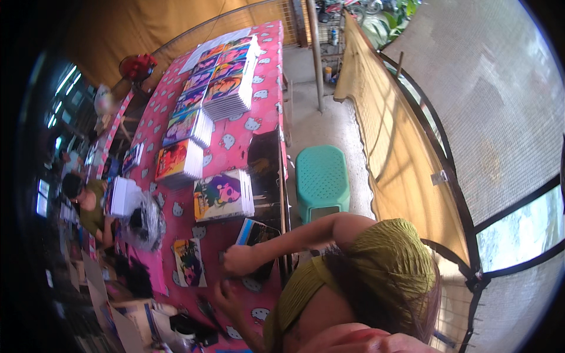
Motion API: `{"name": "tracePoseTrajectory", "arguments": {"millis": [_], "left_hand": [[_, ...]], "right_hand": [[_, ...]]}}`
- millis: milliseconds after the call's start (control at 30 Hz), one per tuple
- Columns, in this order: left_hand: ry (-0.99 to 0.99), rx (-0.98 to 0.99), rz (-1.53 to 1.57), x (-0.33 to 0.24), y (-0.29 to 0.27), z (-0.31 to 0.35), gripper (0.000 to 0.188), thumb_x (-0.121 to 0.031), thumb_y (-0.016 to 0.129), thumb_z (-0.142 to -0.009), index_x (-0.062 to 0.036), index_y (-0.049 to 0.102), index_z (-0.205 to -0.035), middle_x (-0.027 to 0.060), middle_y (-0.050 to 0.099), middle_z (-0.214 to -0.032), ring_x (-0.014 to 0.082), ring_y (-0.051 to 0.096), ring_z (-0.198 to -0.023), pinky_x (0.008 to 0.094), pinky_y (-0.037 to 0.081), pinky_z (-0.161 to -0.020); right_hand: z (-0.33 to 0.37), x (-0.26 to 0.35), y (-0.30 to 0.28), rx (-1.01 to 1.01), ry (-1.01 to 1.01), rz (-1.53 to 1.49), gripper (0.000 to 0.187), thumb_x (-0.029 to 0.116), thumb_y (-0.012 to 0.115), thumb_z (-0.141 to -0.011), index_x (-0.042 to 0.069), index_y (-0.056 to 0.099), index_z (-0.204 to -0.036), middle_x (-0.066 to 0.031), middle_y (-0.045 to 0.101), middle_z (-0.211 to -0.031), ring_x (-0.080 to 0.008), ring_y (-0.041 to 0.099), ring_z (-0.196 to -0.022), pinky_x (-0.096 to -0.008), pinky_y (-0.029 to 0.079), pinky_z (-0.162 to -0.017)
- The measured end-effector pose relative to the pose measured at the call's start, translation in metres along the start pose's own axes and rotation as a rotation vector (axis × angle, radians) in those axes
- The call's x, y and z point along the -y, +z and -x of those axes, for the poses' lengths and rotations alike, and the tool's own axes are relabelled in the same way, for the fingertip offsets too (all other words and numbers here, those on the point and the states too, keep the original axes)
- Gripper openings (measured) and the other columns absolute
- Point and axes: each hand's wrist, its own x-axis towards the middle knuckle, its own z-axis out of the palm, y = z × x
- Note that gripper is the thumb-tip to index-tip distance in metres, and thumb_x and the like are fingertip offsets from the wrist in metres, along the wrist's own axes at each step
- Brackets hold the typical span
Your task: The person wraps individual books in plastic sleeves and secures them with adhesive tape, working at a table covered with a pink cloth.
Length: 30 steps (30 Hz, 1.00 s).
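My right hand is closed over the table, its fingers curled; what it holds, if anything, is hidden. Just below it, my left hand has its fingers slightly bent and apart, with nothing visible in them. A book with a colourful cover lies flat to the left of both hands. Partly behind my right forearm is a dark-covered book with a light blue edge. A stack of books with a purple and yellow cover stands beyond my right hand. A slim dark object lies beside my left hand.
Several book stacks run along the pink patterned table. Clear plastic wrap and white stacks lie left, near another person. A cardboard box is lower left. A green stool stands beside the table.
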Motion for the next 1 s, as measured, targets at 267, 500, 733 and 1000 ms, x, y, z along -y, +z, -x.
{"name": "tracePoseTrajectory", "arguments": {"millis": [267, 500, 733, 1000], "left_hand": [[0.489, -0.169, -0.110, -0.031, 0.007, -0.003, 0.030, -0.025, 0.058, -0.098, 0.0027, 0.064, -0.109, 0.0093, 0.059, -0.085, 0.0209, 0.056, -0.076, 0.0348, 0.046, -0.071], [0.424, -0.045, -0.189, -0.025, -0.006, -0.008, 0.029, -0.024, 0.060, -0.097, 0.0010, 0.063, -0.111, 0.0125, 0.058, -0.091, 0.0246, 0.056, -0.075, 0.0362, 0.045, -0.068], [0.340, -0.024, -0.186, -0.034, -0.002, -0.010, 0.023, -0.021, 0.059, -0.098, 0.0014, 0.063, -0.101, 0.0143, 0.057, -0.080, 0.0276, 0.057, -0.072, 0.0396, 0.045, -0.067], [0.464, -0.125, -0.304, -0.035, 0.003, -0.021, 0.024, -0.022, 0.057, -0.098, 0.0019, 0.061, -0.096, 0.0176, 0.055, -0.090, 0.0385, 0.058, -0.081, 0.0447, 0.046, -0.070]], "right_hand": [[0.007, -0.013, -0.008, -0.040, -0.063, -0.098, 0.020, 0.025, 0.061, -0.086, 0.009, 0.069, -0.095, -0.0134, 0.068, -0.092, -0.0356, 0.069, -0.081, -0.0470, 0.055, -0.074], [0.006, -0.017, -0.009, 0.133, -0.007, -0.006, 0.025, 0.027, 0.059, -0.091, 0.024, 0.070, -0.113, -0.0104, 0.067, -0.096, -0.0316, 0.068, -0.090, -0.0434, 0.051, -0.085], [0.016, -0.023, -0.025, -0.029, -0.005, -0.008, 0.014, 0.024, 0.061, -0.089, 0.013, 0.069, -0.092, -0.0086, 0.066, -0.091, -0.0321, 0.069, -0.080, -0.0436, 0.055, -0.070], [0.007, -0.029, -0.026, -0.023, -0.022, -0.072, 0.011, 0.020, 0.060, -0.087, 0.011, 0.066, -0.086, -0.0061, 0.065, -0.089, -0.0317, 0.069, -0.077, -0.0447, 0.054, -0.063]]}}
